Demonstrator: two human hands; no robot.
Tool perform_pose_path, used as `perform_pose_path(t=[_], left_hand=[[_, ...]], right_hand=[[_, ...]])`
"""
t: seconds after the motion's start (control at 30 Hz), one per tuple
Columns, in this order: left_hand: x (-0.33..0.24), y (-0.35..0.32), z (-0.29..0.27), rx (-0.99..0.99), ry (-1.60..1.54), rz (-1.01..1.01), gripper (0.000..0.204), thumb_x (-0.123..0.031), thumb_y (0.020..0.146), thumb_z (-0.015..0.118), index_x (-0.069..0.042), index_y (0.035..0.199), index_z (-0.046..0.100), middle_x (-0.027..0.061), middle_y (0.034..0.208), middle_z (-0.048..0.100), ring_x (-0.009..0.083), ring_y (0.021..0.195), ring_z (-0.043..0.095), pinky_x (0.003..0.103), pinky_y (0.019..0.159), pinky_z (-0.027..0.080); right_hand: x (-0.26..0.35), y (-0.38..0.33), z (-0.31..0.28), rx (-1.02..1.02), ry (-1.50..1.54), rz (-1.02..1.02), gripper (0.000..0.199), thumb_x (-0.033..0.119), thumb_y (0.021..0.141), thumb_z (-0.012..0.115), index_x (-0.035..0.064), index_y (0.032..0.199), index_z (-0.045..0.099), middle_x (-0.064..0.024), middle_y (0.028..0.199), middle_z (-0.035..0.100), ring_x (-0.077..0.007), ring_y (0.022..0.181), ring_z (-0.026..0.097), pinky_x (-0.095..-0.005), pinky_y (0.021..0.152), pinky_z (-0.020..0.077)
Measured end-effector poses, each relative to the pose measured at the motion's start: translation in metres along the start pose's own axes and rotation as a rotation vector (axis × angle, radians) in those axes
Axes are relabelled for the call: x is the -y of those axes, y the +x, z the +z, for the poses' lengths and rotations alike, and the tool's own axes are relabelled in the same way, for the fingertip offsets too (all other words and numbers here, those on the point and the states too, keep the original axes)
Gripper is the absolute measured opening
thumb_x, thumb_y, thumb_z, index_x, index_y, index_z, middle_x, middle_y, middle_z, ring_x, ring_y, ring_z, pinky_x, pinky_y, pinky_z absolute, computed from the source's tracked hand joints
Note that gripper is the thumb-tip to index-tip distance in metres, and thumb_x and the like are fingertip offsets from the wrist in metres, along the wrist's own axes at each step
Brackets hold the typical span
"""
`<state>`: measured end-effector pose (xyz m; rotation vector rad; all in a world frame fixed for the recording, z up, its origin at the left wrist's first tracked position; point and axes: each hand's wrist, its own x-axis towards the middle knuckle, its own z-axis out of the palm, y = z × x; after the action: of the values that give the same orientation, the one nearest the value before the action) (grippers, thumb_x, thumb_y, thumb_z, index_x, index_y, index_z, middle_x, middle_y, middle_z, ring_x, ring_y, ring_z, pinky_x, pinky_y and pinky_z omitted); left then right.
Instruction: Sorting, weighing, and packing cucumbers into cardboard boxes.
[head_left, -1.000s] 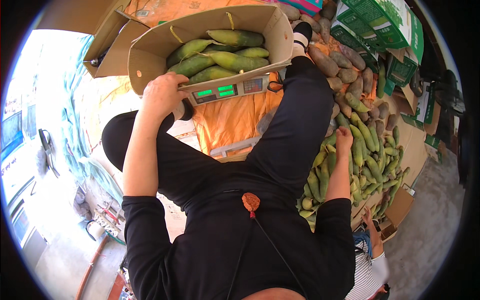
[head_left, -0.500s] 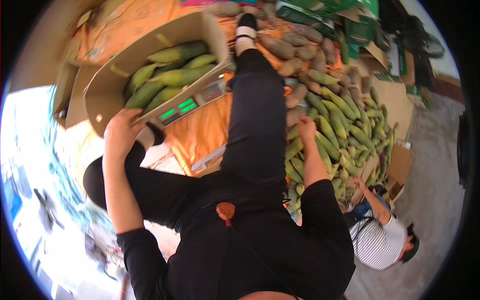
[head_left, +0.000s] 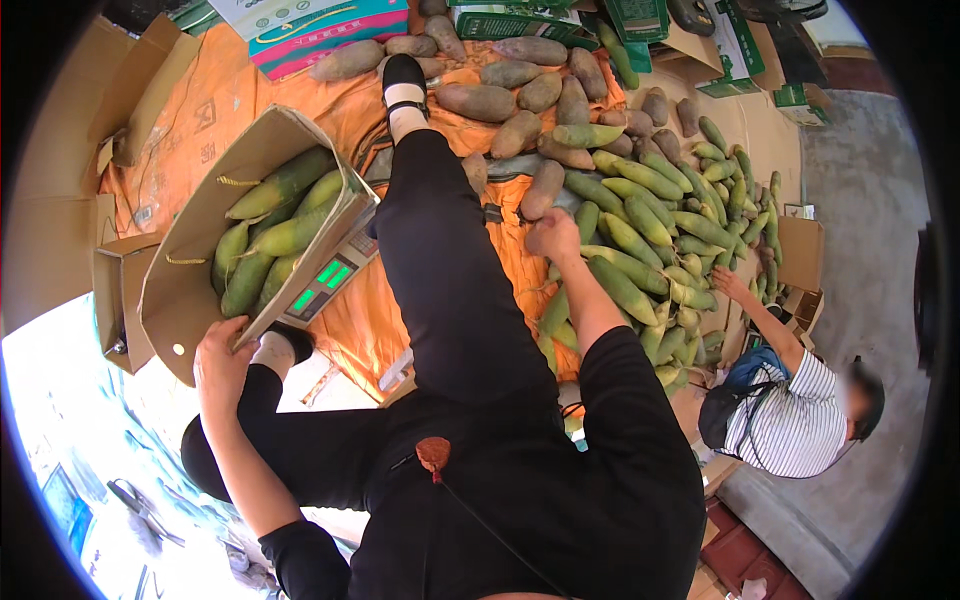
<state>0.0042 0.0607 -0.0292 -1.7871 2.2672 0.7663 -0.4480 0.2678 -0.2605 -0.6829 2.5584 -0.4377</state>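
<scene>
My left hand grips the near corner of an open cardboard box, its fingers curled over the rim. Inside lie several large green radishes. A scale with two lit green displays shows along the box's right side. My right hand is closed at the left edge of a heap of green radishes. Just beyond its knuckles is a reddish-brown root vegetable. Whatever the right hand may hold is hidden by its curled fingers.
An orange sheet covers the floor under the box. More brownish roots lie beyond my foot. A pink and teal carton stands at the back. On the right, a person in a striped shirt reaches toward the heap.
The whole view has shifted, bringing the far cartons more into sight. My left hand stays on the box corner. My right hand remains closed beside the heap's left edge.
</scene>
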Motion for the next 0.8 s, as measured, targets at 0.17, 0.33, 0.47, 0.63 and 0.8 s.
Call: perform_pose_path(t=[0.17,0.33,0.47,0.63,0.8], left_hand=[[-0.003,0.000,-0.002,-0.010,-0.044,-0.033,0.035,-0.005,0.067,0.069,-0.003,0.101,0.065,0.0146,0.097,0.063,0.0315,0.091,0.060,0.036,0.080,0.046],[0.001,0.005,0.001,0.029,0.018,-0.043,0.030,-0.006,0.068,0.068,-0.006,0.097,0.066,0.0126,0.093,0.062,0.0313,0.089,0.059,0.037,0.079,0.046],[0.001,0.009,-0.001,0.049,0.008,-0.021,0.023,-0.008,0.069,0.065,-0.006,0.092,0.068,0.0116,0.092,0.063,0.0308,0.090,0.059,0.038,0.081,0.046],[0.008,0.008,0.000,0.025,0.023,-0.041,0.024,-0.007,0.067,0.064,-0.006,0.091,0.068,0.0115,0.092,0.064,0.0305,0.090,0.059,0.038,0.081,0.047],[0.009,0.007,0.000,0.036,0.043,-0.028,0.026,-0.007,0.065,0.064,-0.005,0.091,0.068,0.0122,0.088,0.063,0.0313,0.087,0.059,0.038,0.080,0.047]], right_hand=[[0.028,0.059,-0.023,-0.226,-0.383,-0.140,0.045,0.011,0.076,0.057,0.0136,0.121,0.049,-0.0128,0.114,0.050,-0.0332,0.102,0.050,-0.0426,0.081,0.0473],[0.056,0.118,-0.043,-0.279,-0.813,-0.345,0.041,0.010,0.084,0.048,0.0180,0.124,0.047,-0.0069,0.124,0.048,-0.0251,0.104,0.051,-0.0402,0.079,0.0480],[0.062,0.137,-0.039,-0.210,-0.951,-0.439,0.029,0.014,0.085,0.047,0.0168,0.114,0.051,-0.0034,0.113,0.051,-0.0237,0.102,0.052,-0.0405,0.075,0.0488],[0.074,0.142,-0.026,-0.184,-0.989,-0.443,0.017,0.015,0.085,0.049,0.0147,0.102,0.053,-0.0033,0.100,0.052,-0.0237,0.098,0.053,-0.0394,0.073,0.0494],[0.065,0.138,-0.041,-0.186,-0.922,-0.393,0.022,0.011,0.084,0.050,0.0127,0.105,0.053,-0.0064,0.105,0.053,-0.0286,0.097,0.055,-0.0407,0.076,0.0493]])
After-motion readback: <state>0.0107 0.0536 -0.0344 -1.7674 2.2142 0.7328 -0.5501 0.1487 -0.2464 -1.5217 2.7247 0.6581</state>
